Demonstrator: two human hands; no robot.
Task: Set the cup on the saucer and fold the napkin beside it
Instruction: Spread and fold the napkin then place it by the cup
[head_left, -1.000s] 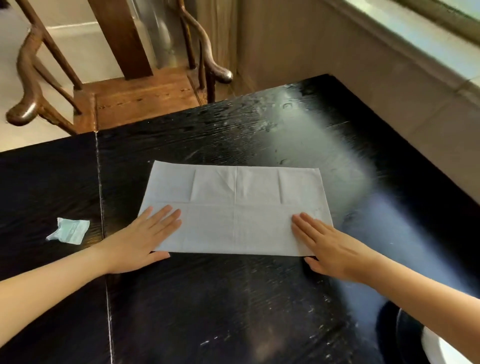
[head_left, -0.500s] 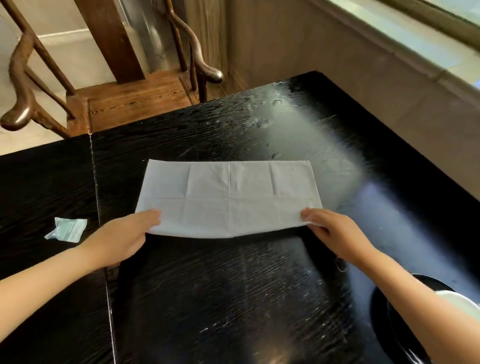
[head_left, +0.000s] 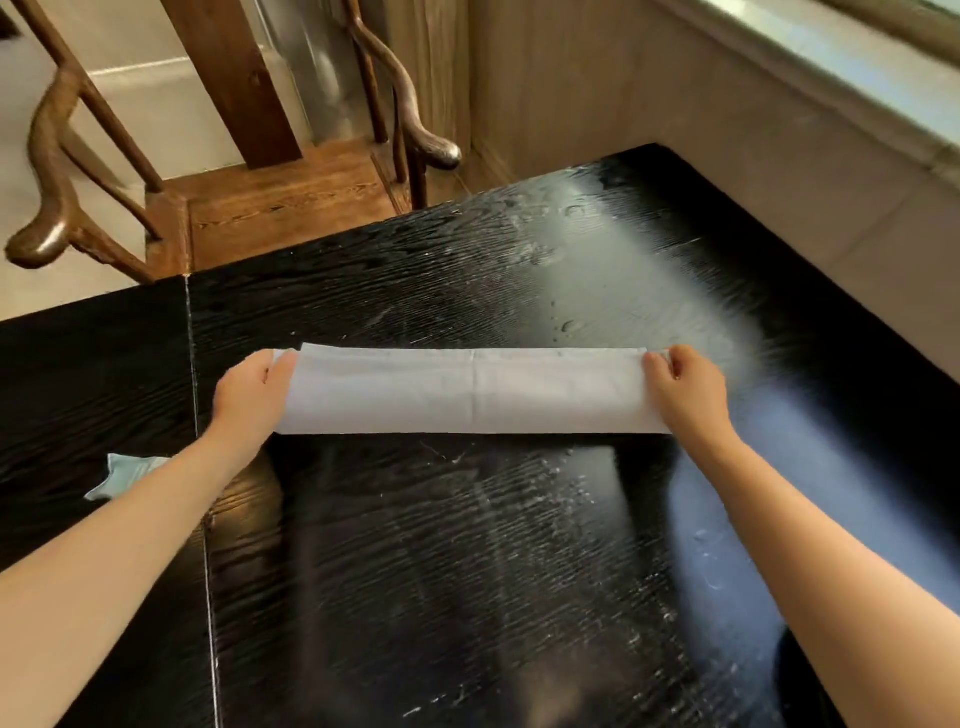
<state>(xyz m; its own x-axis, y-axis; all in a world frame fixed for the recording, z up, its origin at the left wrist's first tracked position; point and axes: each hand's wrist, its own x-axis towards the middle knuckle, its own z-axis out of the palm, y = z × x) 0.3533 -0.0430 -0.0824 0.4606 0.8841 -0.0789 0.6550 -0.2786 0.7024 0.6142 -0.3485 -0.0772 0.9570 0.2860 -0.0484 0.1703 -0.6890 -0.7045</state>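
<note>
A white napkin (head_left: 470, 391) lies on the black table (head_left: 467, 571) as a long narrow band, its near half folded over onto its far half. My left hand (head_left: 252, 397) pinches the band's left end at the far edge. At the right end my right hand (head_left: 685, 389) pinches the two layers together in the same way. A dark round shape (head_left: 800, 691), cut off at the bottom right corner, is mostly hidden by my right forearm; I cannot tell whether it is the saucer. No cup shows.
A small pale green wrapper (head_left: 124, 475) lies on the table left of my left forearm. A wooden armchair (head_left: 270, 202) stands beyond the table's far edge. A beige wall with a sill (head_left: 779, 104) runs along the right side.
Both hands went from lying flat on the napkin's near corners to pinching them, then carried the near edge away from me onto the far edge, halving the napkin's depth.
</note>
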